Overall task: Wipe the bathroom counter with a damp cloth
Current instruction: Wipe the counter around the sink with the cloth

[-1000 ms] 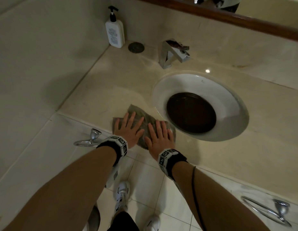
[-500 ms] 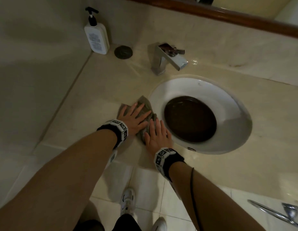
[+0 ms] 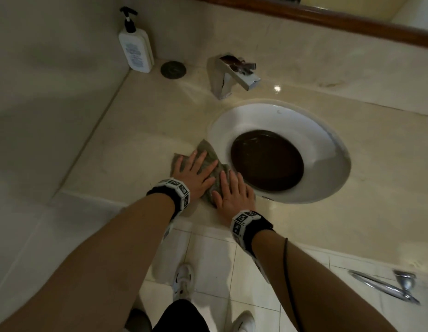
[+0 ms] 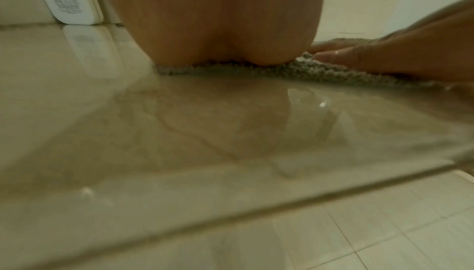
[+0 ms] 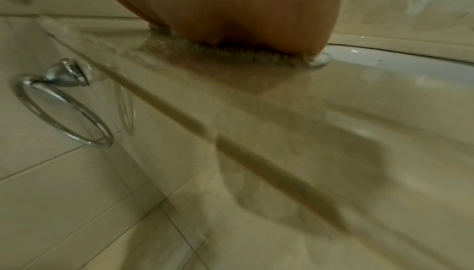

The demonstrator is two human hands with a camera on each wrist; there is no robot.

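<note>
A grey-green cloth point(image 3: 208, 153) lies flat on the beige marble counter point(image 3: 141, 130), just left of the sink. My left hand point(image 3: 193, 170) presses on it with straight, spread fingers. My right hand point(image 3: 233, 191) lies flat on the cloth's near right part, fingers straight, close to the basin's rim. In the left wrist view the heel of my left hand point(image 4: 220, 31) sits on the cloth point(image 4: 256, 69), with the right hand's fingers point(image 4: 397, 51) beside it. In the right wrist view my right palm point(image 5: 243, 11) rests on the cloth point(image 5: 231, 48) near the counter's front edge.
A white oval sink point(image 3: 323, 140) with a dark bottom lies to the right. A chrome faucet point(image 3: 232, 76) stands behind it. A white pump bottle point(image 3: 136, 49) and a dark round cap point(image 3: 173, 69) sit in the back left corner. Towel rings point(image 3: 387, 283) hang below the counter's front.
Both hands have slid the cloth away from the front edge, further onto the counter and nearer the sink's rim. The cloth is more bunched between the hands than a second ago.
</note>
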